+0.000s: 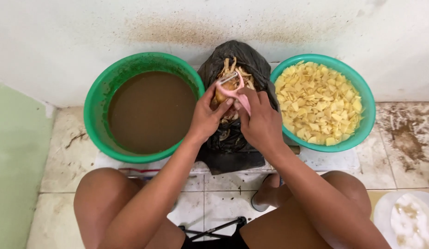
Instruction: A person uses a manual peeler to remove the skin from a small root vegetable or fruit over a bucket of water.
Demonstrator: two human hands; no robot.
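The small brownish-yellow potato [221,93] sits in my left hand [206,117], held up over the open mouth of the black plastic bag of peelings [233,133], between the green plastic basin of muddy brown water [96,99] and the teal plastic basin of pale yellow cut pieces [367,108]. My left fingers are curled round it from below and from the left, gripping it firmly. My right hand [260,122] is clenched round the handle of the pink plastic Y-shaped peeler [236,87], whose blade end rests against the top of the potato. To do this stroke well, I judge I should keep the blade flat on the skin, pull in short light passes so that only peel comes away, and keep the left fingertips out of the blade's path, turning the potato a little after each pass. I would stay directly above the bag, so that the strips fall inside and not onto the tiled floor [62,161]. The potato is mostly hidden by fingers and peeler, so its long axis is hard to read; it seems to run roughly up and down in the head view, far end toward the wall [62,37]. The peeler's handle slants from my right palm up and left toward the blade.
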